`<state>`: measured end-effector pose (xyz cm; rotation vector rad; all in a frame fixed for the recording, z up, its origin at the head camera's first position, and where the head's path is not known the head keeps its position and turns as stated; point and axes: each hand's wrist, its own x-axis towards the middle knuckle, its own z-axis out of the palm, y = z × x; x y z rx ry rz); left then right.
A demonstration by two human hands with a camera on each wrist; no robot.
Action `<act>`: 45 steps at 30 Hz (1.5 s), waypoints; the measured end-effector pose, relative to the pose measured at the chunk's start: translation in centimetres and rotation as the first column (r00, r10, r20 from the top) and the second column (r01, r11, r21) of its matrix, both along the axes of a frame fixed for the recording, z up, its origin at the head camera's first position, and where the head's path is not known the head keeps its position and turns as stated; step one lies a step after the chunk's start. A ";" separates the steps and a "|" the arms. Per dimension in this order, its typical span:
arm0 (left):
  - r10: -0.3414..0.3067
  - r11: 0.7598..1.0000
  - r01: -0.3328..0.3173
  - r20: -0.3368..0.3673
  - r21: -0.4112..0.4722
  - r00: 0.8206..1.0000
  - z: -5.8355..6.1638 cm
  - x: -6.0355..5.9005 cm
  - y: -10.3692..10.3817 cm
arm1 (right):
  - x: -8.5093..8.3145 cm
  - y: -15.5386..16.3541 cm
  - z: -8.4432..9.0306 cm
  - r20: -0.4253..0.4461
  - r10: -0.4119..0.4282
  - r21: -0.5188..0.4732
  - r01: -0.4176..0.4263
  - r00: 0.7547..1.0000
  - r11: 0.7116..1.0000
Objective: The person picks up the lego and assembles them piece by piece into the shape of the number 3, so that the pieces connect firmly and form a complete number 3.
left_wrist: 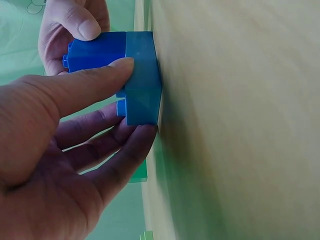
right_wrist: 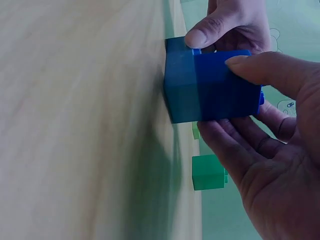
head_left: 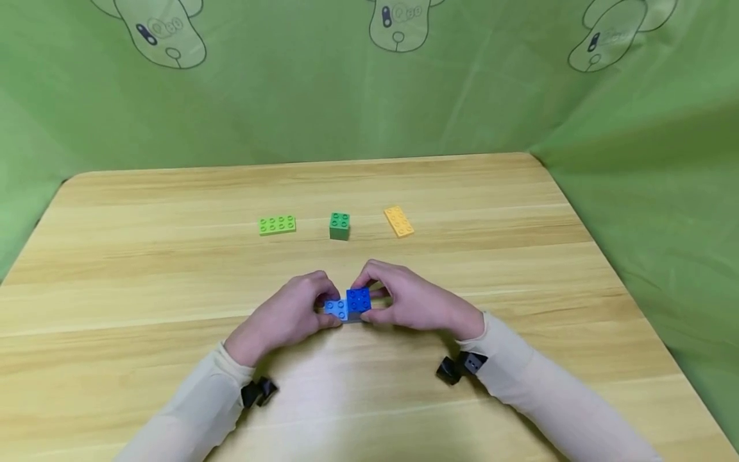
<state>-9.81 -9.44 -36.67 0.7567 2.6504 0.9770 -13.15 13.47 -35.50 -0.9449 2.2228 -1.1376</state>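
Note:
A dark blue brick (head_left: 358, 299) sits on the right half of a longer light blue brick (head_left: 335, 309), whose left studs show bare. Thumb and fingers of my left hand (head_left: 296, 308) pinch the light blue brick at its left end. My right hand (head_left: 411, 298) grips the dark blue brick from the right, its thumb on the near side and its fingers on the far side. In the right wrist view, the dark blue brick (right_wrist: 227, 85) lies flush against the light blue brick (right_wrist: 182, 92), which is right at the tabletop.
Farther back on the wooden table (head_left: 173, 256) lie a lime green flat plate (head_left: 278, 225), a dark green brick (head_left: 339, 226) and a yellow-orange plate (head_left: 399, 221). A green cloth (head_left: 300, 109) with cartoon outlines hangs behind the table. Black devices are strapped at both wrists.

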 end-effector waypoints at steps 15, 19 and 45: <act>0.034 0.998 -0.037 0.056 0.044 0.998 0.7 -0.3 -0.6 | 0.2 0.0 0.1 -0.013 -0.011 0.034 0.011 1.000 0.999; 0.080 0.992 -0.086 0.068 0.096 0.995 1.7 -1.1 -2.1 | 0.2 0.0 -0.1 -0.049 -0.009 0.083 0.013 0.999 0.996; 0.357 0.933 -0.359 0.070 0.014 0.931 2.0 -9.9 -9.1 | 0.2 0.0 -0.1 -0.033 -0.027 0.122 0.031 0.999 0.992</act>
